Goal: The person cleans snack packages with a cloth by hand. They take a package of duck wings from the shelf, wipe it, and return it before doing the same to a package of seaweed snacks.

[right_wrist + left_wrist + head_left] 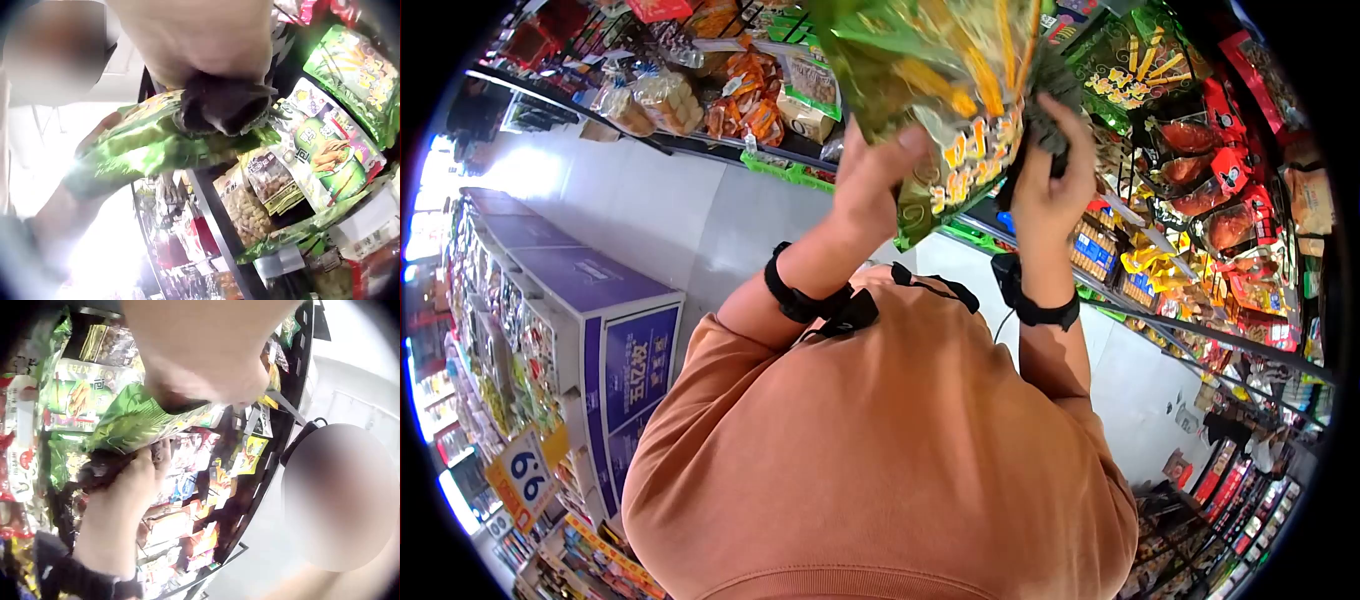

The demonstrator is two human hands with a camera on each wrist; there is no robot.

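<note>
A green snack bag (965, 110) with yellow sticks printed on its front is held up before the chest. My left hand (875, 185) grips its left side, thumb across the front. At the bag's other side my right hand (1055, 175) holds a dark crumpled cloth (1055, 95) against it. In the right wrist view the dark cloth (222, 103) bunches under the hand, over the bag's green edge (156, 153). The left wrist view shows the bag (140, 419) between both hands, with the right hand's (134, 481) fingers curled at the cloth.
Shelves of packaged snacks run close behind the bag. A similar green bag (1140, 65) sits on the right. Packs in red wrapping (1225, 190) hang below it. To the left stands a purple-sided display bin (635, 365) with a price sign (522, 478). Pale floor (740, 220) lies between.
</note>
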